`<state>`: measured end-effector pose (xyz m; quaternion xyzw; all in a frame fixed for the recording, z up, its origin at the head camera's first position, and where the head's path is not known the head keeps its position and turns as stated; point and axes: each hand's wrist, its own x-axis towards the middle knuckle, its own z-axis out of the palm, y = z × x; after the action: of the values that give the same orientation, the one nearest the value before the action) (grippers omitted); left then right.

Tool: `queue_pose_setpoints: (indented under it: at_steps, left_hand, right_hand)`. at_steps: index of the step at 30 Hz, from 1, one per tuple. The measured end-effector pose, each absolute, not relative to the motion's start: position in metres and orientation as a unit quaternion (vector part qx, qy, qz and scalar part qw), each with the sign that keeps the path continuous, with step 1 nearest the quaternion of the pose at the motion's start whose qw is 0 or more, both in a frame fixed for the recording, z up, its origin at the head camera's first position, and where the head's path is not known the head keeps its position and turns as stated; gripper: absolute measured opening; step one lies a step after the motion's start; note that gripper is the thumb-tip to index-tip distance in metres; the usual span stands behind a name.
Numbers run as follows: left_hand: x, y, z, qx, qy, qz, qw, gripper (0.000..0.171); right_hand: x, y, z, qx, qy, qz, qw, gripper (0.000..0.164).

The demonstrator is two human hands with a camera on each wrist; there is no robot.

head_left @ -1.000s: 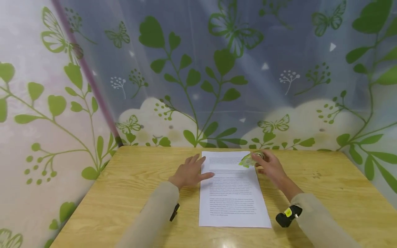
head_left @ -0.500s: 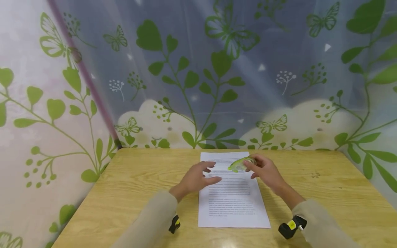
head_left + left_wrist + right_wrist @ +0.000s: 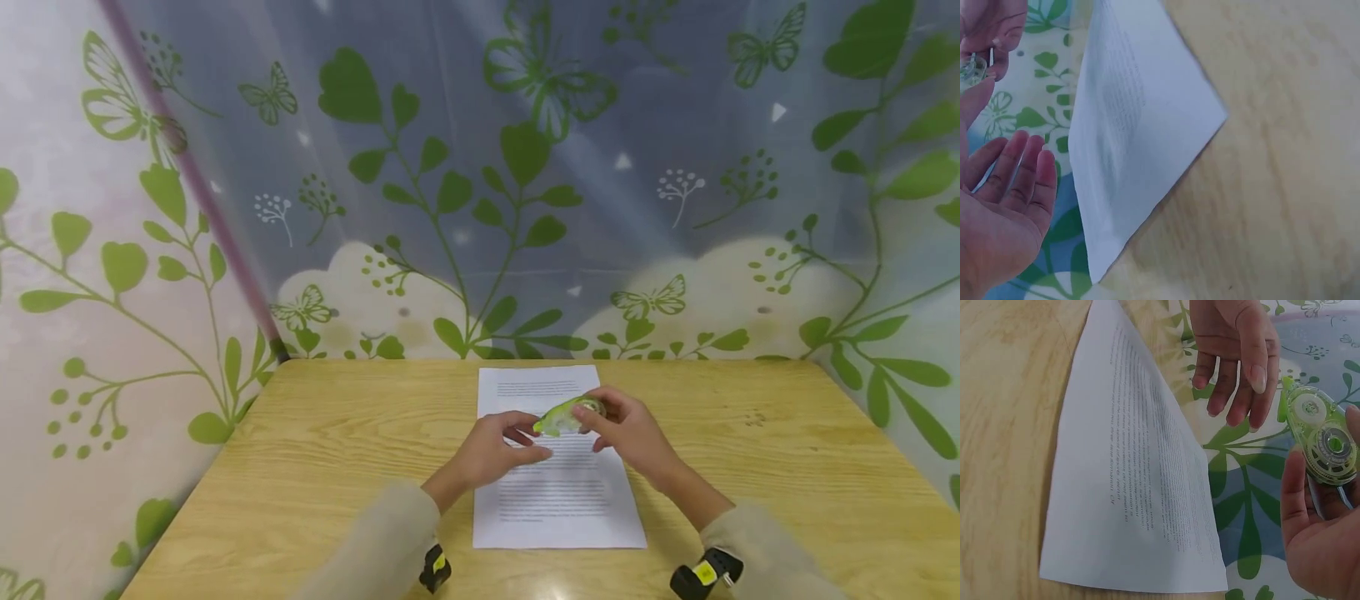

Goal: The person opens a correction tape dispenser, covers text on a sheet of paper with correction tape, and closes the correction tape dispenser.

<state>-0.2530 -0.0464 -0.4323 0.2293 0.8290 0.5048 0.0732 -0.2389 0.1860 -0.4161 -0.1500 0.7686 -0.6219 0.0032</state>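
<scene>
Between the thumb and fingers of my right hand [image 3: 637, 433] is a correction tape [image 3: 561, 417], held up over the paper. In the right wrist view the correction tape [image 3: 1322, 434] shows a clear and green body, two round reels inside and a bright green piece at its narrow end. That end points left, toward my left hand [image 3: 487, 454]. Held up over the paper's left side, the left hand has its fingers extended and thumb apart, fingertips close to the tape's narrow end. A printed sheet of paper [image 3: 558, 533] lies flat beneath both hands, partly hidden by them.
The light wooden table [image 3: 345, 417] extends on both sides of the sheet. Behind it hangs a curtain [image 3: 420, 208] printed with leaves and butterflies. Black straps with yellow labels are at both wrists, such as the right wrist strap [image 3: 705, 573].
My left hand has lifted off the paper's upper left edge and come closer to my right hand. The right hand has brought the correction tape left and nearer to me.
</scene>
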Motion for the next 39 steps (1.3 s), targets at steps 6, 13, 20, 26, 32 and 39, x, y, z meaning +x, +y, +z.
queue_pose_setpoints:
  at_steps: [6, 13, 20, 26, 32, 39]
  left_hand:
    - [-0.248, -0.041, -0.437, 0.215, 0.820, 0.525, 0.081, 0.037]
    - [-0.246, -0.037, -0.437, 0.195, 0.799, 0.562, 0.091, 0.034]
    - [-0.247, -0.034, -0.441, 0.190, 0.784, 0.584, 0.093, 0.019]
    - [-0.248, -0.033, -0.444, 0.177, 0.771, 0.605, 0.090, 0.016]
    - [-0.250, -0.034, -0.445, 0.173, 0.764, 0.616, 0.084, 0.018]
    - [-0.253, -0.038, -0.447, 0.200, 0.776, 0.593, 0.074, 0.015]
  right_hand:
    - [-0.234, 0.184, -0.419, -0.135, 0.771, -0.622, 0.007, 0.030]
    - [-0.229, 0.180, -0.419, -0.135, 0.766, -0.629, 0.006, 0.028]
    - [-0.227, 0.176, -0.420, -0.123, 0.762, -0.636, 0.001, 0.030]
    - [-0.226, 0.174, -0.421, -0.113, 0.751, -0.650, 0.003, 0.030]
    - [-0.228, 0.173, -0.422, -0.108, 0.747, -0.655, 0.001, 0.031]
    - [-0.229, 0.176, -0.424, -0.108, 0.750, -0.652, -0.006, 0.029]
